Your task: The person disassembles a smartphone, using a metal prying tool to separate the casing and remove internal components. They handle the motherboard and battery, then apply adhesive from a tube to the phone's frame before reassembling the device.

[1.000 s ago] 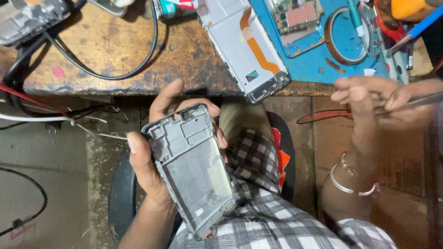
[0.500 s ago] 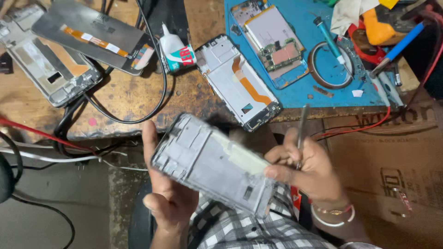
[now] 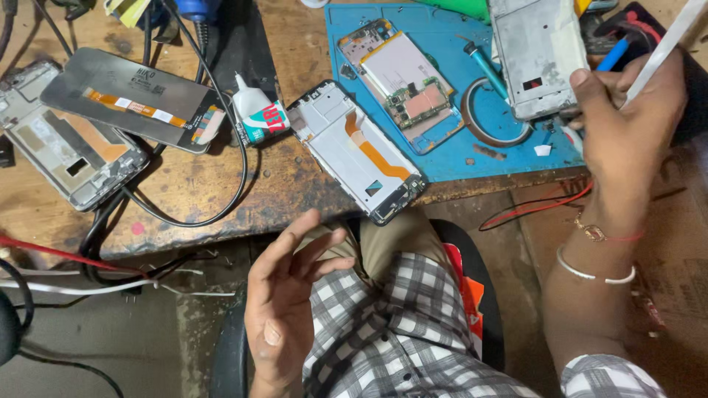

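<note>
**Holding the grey frame up at the right, left hand free below**

Looking down over the scene, I see the scarred brown wooden workbench (image 3: 199, 184) filling the upper part of the view, with the blue rubber repair mat (image 3: 450, 158) laid on its right half. At the mat's far right edge my right hand (image 3: 627, 125) grips a grey rectangular metal phone frame (image 3: 535, 55), thumb pressed near its lower corner, and a slim white stick-like tool (image 3: 664, 48) lies across the same fingers. The frame's long axis runs roughly up and down the view, away from me, leaning slightly left at the top. I think it is lifted just clear of the mat, though from this angle I cannot be sure.

My left hand (image 3: 287, 302) sits well apart, low and to the left over my lap, palm turned up, fingers loosely spread and holding nothing. So the frame lies up and to the right of it, with the right hand plainly nearer.

Between the two hands, a white phone chassis with an orange flex ribbon (image 3: 354, 151) lies diagonally across the bench edge.
</note>
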